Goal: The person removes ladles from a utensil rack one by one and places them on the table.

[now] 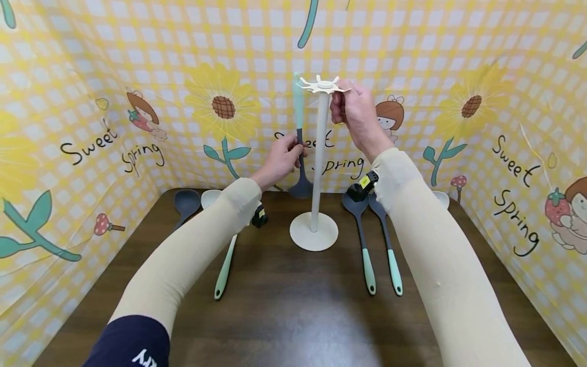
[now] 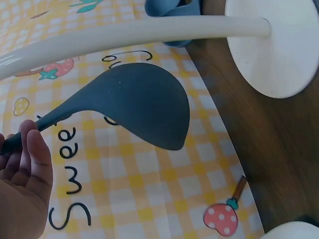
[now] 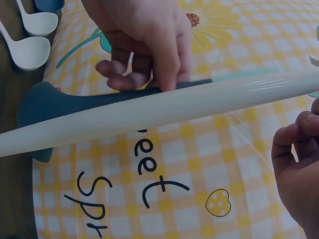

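Observation:
A white utensil stand (image 1: 319, 168) with a round base and a ring of hooks (image 1: 324, 86) at the top stands near the back of the table. My left hand (image 1: 283, 155) pinches the dark neck of a spatula (image 2: 144, 104), which is upright just left of the pole, its wide head down. The mint handle (image 1: 298, 102) reaches up beside a left-hand hook; whether it hangs there I cannot tell. My right hand (image 1: 357, 109) grips a hook at the right of the ring, fingers curled below it; its fingertips (image 3: 305, 119) are partly cut off in the right wrist view.
Two dark utensils (image 1: 355, 204) with mint handles lie right of the stand. At left lie a dark utensil (image 1: 187, 203) and a white one (image 1: 211, 197), partly behind my left arm. Another white utensil (image 1: 442, 199) shows past my right arm. A checked cloth (image 1: 275, 46) walls the table's back and sides.

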Motion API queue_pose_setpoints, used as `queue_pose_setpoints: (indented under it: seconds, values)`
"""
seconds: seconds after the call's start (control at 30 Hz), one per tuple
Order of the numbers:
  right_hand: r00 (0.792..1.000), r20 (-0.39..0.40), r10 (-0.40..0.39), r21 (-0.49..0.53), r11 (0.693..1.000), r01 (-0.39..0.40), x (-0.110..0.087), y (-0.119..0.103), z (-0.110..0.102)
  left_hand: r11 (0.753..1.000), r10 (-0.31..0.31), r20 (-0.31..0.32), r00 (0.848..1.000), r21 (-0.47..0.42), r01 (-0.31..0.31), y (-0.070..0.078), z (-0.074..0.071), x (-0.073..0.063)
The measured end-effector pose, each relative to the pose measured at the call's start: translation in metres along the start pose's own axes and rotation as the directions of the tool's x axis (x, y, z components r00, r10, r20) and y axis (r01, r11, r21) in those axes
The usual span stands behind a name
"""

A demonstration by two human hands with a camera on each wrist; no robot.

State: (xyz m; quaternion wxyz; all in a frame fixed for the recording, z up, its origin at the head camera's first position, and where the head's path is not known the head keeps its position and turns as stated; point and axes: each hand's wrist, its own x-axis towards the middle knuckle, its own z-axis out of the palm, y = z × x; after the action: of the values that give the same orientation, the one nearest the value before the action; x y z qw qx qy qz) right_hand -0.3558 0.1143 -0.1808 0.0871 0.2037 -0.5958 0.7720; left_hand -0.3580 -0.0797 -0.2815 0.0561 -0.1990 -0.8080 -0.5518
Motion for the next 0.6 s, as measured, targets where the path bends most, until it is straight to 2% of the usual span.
queue_pose_setpoints:
  seconds: [0.13,0.37,0.47,0.6]
  values:
    - [1.000,-0.002,-0.002,0.012,1.000,0.002,0.001,0.000,0.001,0.999,0.003,0.018,1.000,0.048,-0.004,-0.009,-0.010,-0.010]
    - [1.000,-0.006,0.009,0.028,1.000,-0.009,0.002,0.001,0.001,0.989,-0.050,0.072,0.996,0.143,0.039,-0.029,-0.029,-0.028]
    - [1.000,-0.010,0.013,0.034,0.999,-0.012,0.002,0.001,0.000,0.981,-0.055,0.089,0.995,0.189,0.038,-0.037,-0.034,-0.037]
    - [1.000,-0.012,0.011,0.039,0.999,-0.010,0.001,0.002,0.000,0.959,-0.038,0.118,0.992,0.283,0.003,-0.048,-0.038,-0.049]
